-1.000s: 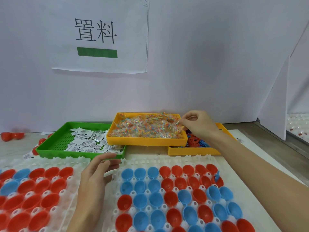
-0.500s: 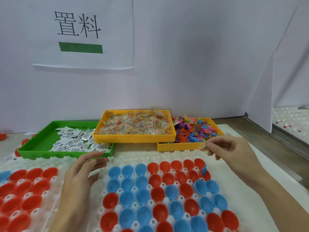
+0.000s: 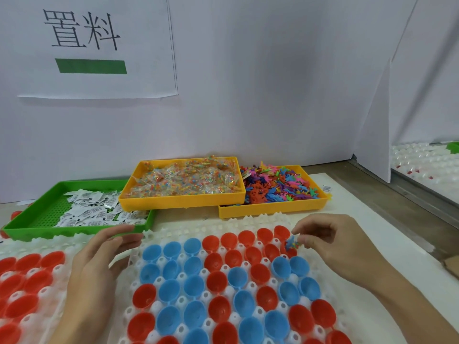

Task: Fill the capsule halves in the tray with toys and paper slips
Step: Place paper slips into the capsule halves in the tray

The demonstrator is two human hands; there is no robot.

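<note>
Blue toy (image 3: 290, 244) pinched in right hand (image 3: 337, 247) — over red capsule halves (image 3: 270, 252).

Packing workstation: wall sign (image 3: 94, 45), parts bins (image 3: 182, 199), capsule trays (image 3: 159, 234).

Glossy red and blue plastic capsule halves (image 3: 218, 280) in translucent white plastic tray (image 3: 250, 220); matt paper slips (image 3: 99, 212); clear crinkly packets (image 3: 188, 180).

Right hand (image 3: 335, 247) pinches a small toy (image 3: 292, 243) above red capsule halves (image 3: 270, 252); left hand (image 3: 99, 259) rests on the tray (image 3: 173, 232).
</note>
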